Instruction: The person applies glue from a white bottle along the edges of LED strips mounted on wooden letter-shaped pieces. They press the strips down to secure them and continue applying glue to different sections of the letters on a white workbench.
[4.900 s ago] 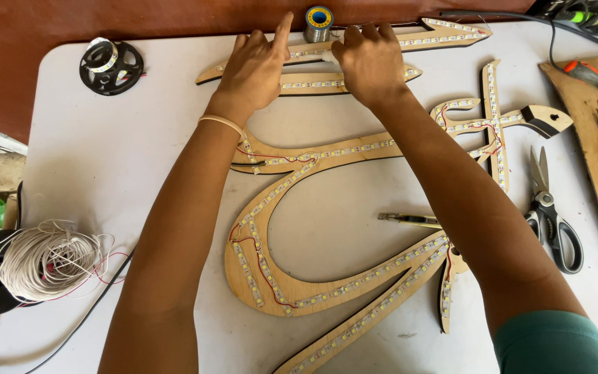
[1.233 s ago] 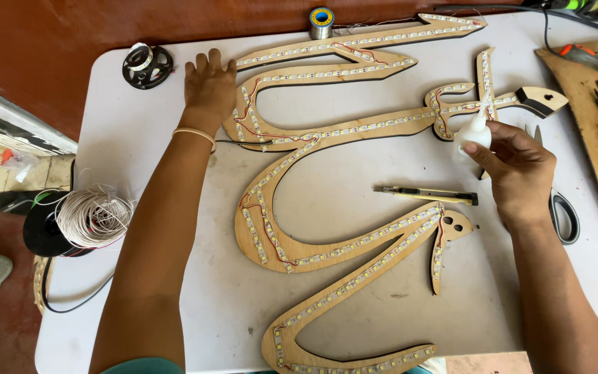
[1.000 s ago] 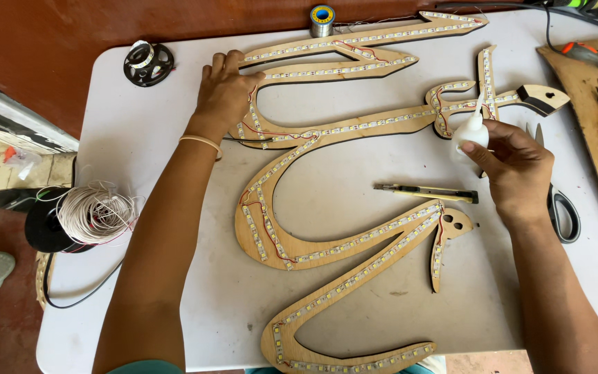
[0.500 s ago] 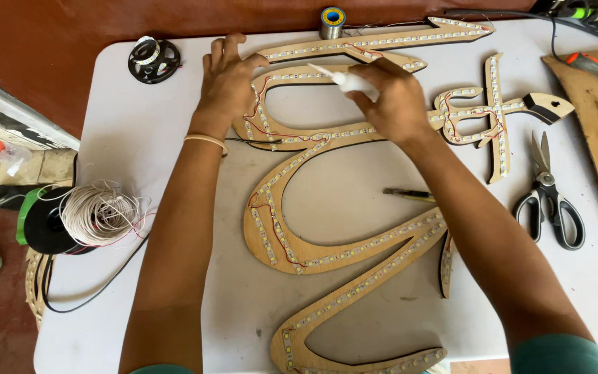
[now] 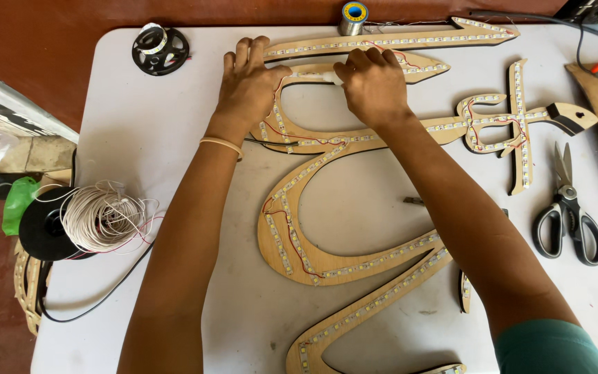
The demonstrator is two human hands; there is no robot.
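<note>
White tabletop [image 5: 140,138] over a red-brown floor is nearly covered by a large curved plywood cutout [image 5: 292,242] lined with strips of small LEDs and thin red wire. The left hand [image 5: 247,86] is laid flat, fingers spread, on the upper loop of the cutout, gripping nothing. The right hand [image 5: 374,86] is curled shut around a small white object [image 5: 329,76], only its tip showing, pressed to the strip just beside the left thumb. The work is judged best done with the board kept pinned by the flat hand and the tip kept along the strip, clear of the red wire. Scissors [image 5: 567,215] lie well apart at right; a coil of white wire [image 5: 98,218] sits at the left edge.
</note>
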